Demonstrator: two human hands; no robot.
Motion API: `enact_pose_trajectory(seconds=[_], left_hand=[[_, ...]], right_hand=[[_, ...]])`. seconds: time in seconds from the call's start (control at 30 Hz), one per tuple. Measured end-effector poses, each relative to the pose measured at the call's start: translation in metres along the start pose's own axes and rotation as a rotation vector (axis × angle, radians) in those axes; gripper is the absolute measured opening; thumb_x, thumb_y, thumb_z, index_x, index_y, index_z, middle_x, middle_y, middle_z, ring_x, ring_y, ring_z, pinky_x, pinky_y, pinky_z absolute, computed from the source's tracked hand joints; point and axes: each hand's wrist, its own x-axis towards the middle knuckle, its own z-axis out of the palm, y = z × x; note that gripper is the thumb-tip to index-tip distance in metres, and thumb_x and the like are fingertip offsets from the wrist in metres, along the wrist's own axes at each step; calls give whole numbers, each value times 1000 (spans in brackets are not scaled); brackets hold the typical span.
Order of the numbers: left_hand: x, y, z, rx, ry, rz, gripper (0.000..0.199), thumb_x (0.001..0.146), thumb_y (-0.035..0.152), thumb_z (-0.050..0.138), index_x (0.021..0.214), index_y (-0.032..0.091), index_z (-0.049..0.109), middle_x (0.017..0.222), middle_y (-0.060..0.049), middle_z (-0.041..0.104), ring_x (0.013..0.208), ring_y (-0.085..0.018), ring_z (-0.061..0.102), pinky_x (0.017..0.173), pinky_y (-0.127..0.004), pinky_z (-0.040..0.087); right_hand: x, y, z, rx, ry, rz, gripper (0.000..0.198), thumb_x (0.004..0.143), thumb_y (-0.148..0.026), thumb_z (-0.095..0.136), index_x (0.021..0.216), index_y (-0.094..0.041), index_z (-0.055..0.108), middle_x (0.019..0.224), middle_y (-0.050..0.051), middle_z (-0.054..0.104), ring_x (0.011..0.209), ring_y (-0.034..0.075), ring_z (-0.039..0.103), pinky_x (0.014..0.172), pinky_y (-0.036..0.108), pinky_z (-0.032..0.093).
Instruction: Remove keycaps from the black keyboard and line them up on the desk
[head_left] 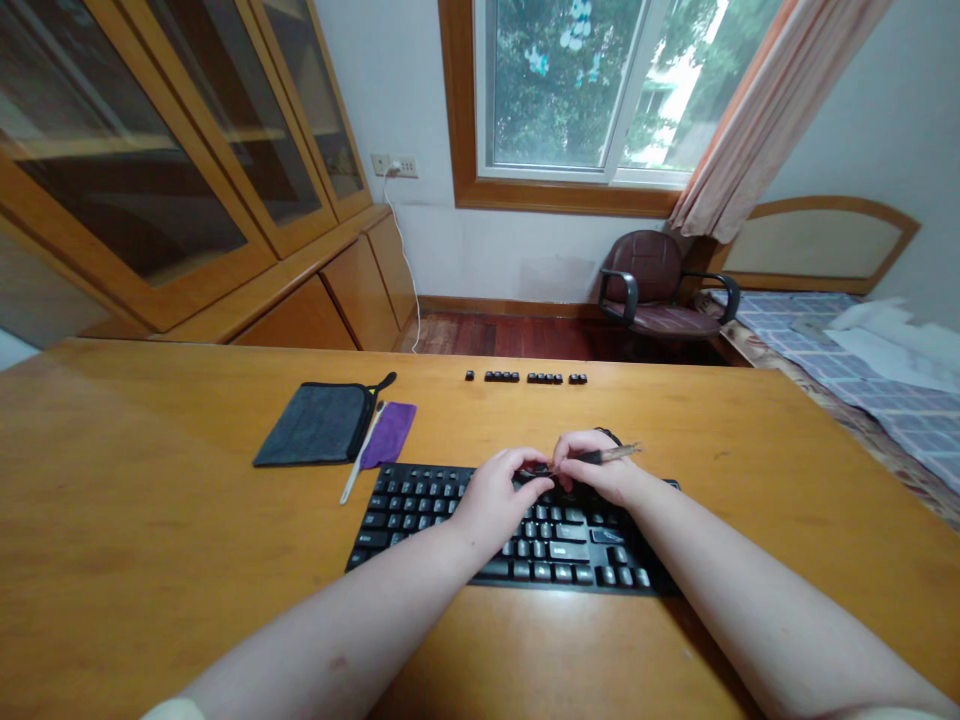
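Observation:
A black keyboard (pixel 570 550) lies on the wooden desk in front of me. My right hand (pixel 589 465) is closed in a pinch on a slim pen-like tool (pixel 604 455), with a dark grip and a brownish end pointing right. Its working tip is hidden near my left fingers. My left hand (pixel 506 490) rests over the keyboard's upper middle, thumb and fingers curled together; what they hold, if anything, is too small to make out. Beyond the keyboard stands a row of loose black keycaps (pixel 502 377), set out in small groups.
Left of the keyboard lie a folded grey cloth (pixel 315 425), a purple cloth (pixel 390 435) and a white toothbrush-like stick (pixel 360 455). A dark curved item (pixel 607 435) shows partly behind my right hand. An office chair (pixel 649 280) stands beyond the desk (pixel 187 560).

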Motion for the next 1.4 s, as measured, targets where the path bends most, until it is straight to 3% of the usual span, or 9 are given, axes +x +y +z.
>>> enact_pose_trajectory(seconds=[0.33, 0.7, 1.03, 1.27, 1.4], left_hand=[[1, 2, 1, -105, -30, -43, 16, 79, 21, 57, 93, 19, 62, 93, -3, 65, 83, -15, 61, 80, -29, 49], [2, 1, 2, -189, -25, -85, 13, 72, 19, 63, 85, 17, 61, 84, -2, 65, 81, -15, 62, 78, -29, 50], [6, -2, 2, -378, -94, -180, 15, 68, 21, 68, 81, 16, 61, 79, -2, 66, 78, -15, 62, 78, -31, 50], [5, 0, 2, -300, -53, -177, 12, 72, 20, 63, 83, 16, 60, 78, -1, 64, 75, -14, 60, 75, -29, 49], [6, -1, 2, -315, -12, -178, 14, 72, 19, 62, 85, 16, 59, 80, -2, 63, 75, -14, 60, 73, -28, 49]], right_hand=[[0, 3, -2, 34, -1, -10, 17, 78, -29, 59, 70, -15, 62, 59, 1, 63, 54, 12, 56, 54, 22, 44], [-1, 0, -5, -49, -58, -67, 21, 78, -32, 58, 66, -15, 60, 59, 2, 61, 57, 12, 55, 57, 23, 44], [-2, 0, -7, -19, -121, -110, 21, 78, -32, 58, 66, -15, 58, 58, 1, 58, 55, 12, 52, 55, 23, 41], [1, 3, -6, -141, -136, -138, 32, 80, -39, 55, 59, -15, 55, 54, -2, 49, 52, 10, 45, 53, 23, 35], [2, 1, -4, -118, -92, -224, 45, 88, -47, 40, 60, -16, 56, 58, 2, 51, 58, 14, 48, 58, 28, 40]])
